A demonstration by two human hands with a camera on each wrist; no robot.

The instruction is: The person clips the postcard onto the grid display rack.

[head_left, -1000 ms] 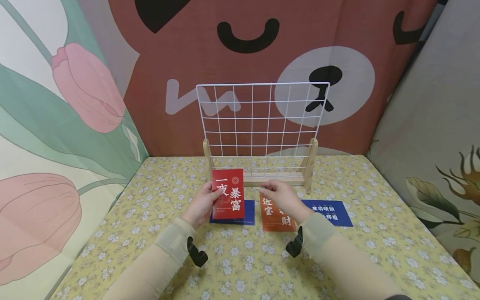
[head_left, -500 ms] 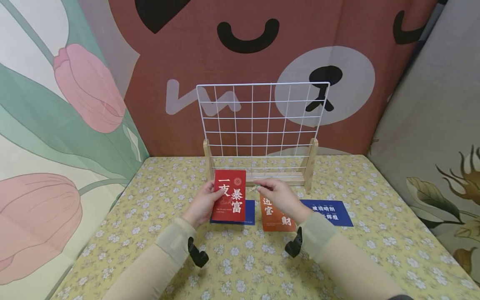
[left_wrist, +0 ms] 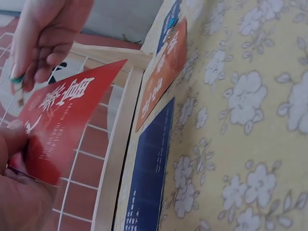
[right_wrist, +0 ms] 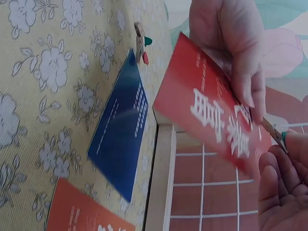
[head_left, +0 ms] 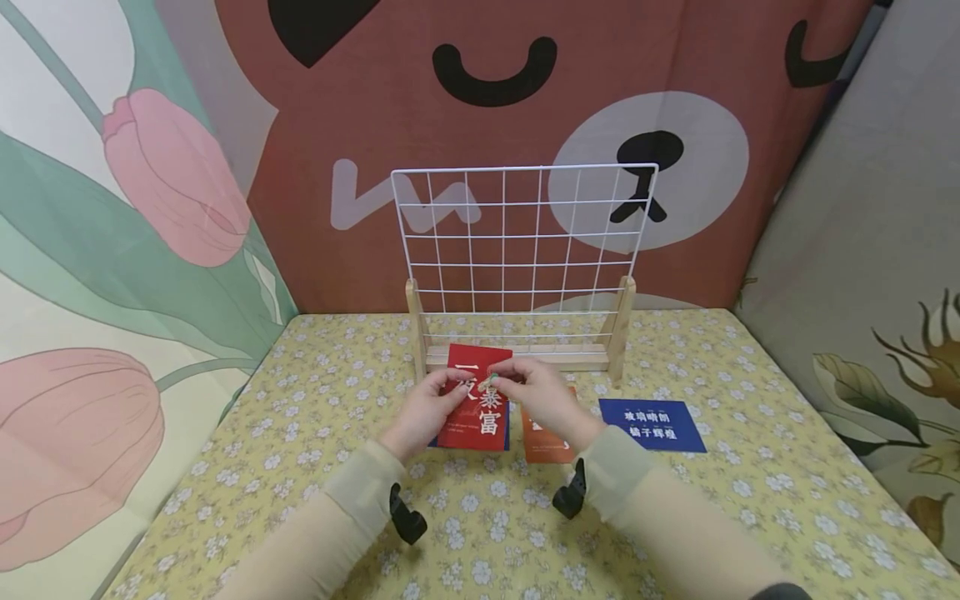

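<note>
My left hand (head_left: 423,417) pinches a red card (head_left: 468,429) with white characters by its upper part. The card is raised above the table, before the grid rack, slightly tilted. My right hand (head_left: 551,404) pinches a small wooden clothespin (right_wrist: 273,132) with a green ornament, close to the upper edge of the red card; whether it grips the card I cannot tell. Below the red card lies a blue card (left_wrist: 151,166), mostly hidden in the head view. An orange card (head_left: 542,446) lies partly under my right hand.
A white wire grid (head_left: 521,250) stands on a wooden base (head_left: 555,360) at the back. Another blue card (head_left: 652,425) lies to the right. A second clothespin (right_wrist: 139,42), with green and red bits, rests beside the left blue card. Flowered cloth (head_left: 480,533) covers the table.
My right hand has moved left from over the orange card to the red card, carrying the clothespin. My left hand has shifted the red card rightwards and tilted it a little.
</note>
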